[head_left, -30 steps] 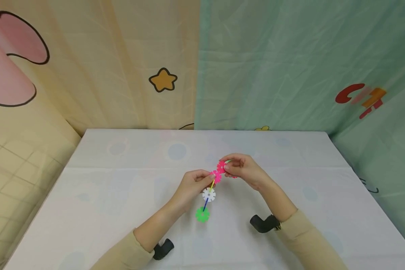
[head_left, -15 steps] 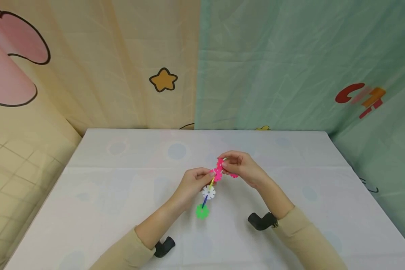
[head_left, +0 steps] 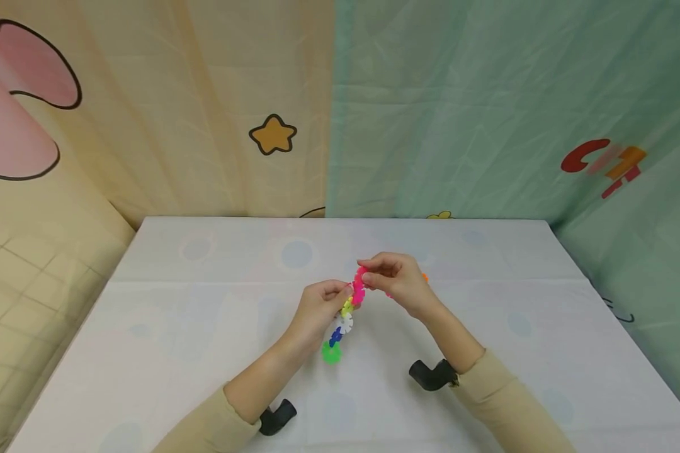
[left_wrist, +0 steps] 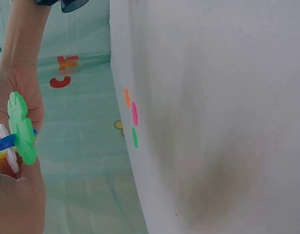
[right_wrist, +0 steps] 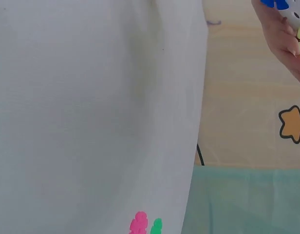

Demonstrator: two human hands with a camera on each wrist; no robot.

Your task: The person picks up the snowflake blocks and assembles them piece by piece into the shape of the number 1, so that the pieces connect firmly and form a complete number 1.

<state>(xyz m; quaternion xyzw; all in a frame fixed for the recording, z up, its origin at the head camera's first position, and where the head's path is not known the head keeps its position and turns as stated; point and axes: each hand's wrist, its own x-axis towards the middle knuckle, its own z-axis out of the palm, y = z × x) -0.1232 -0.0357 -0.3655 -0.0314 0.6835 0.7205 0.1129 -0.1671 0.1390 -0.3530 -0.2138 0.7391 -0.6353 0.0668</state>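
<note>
A short chain of notched plastic snowflake discs hangs between the hands above the table. From its lower end it runs through a green disc (head_left: 331, 353), a blue disc (head_left: 336, 336), a white disc (head_left: 345, 323) and a yellow disc (head_left: 347, 306) to a lower pink disc (head_left: 358, 294). My left hand (head_left: 316, 311) pinches the chain near the lower pink disc with thumb and fingers. An upper pink disc (head_left: 361, 275) is pinched by my right hand (head_left: 399, 282). The two pink discs meet edge to edge; whether their notches interlock is too small to tell.
On the white-covered table (head_left: 204, 352) lie loose discs: orange (left_wrist: 127, 97), pink (left_wrist: 135, 113) and green (left_wrist: 135, 137), partly hidden by the right hand in the head view. Black curved camera mounts (head_left: 432, 375) sit at both wrists. Printed curtains (head_left: 459, 113) hang behind the table.
Both hands have shifted slightly left. The chain has twisted, so the blue and yellow discs, edge-on before, show more of their faces. A loose orange disc has appeared beside the right hand.
</note>
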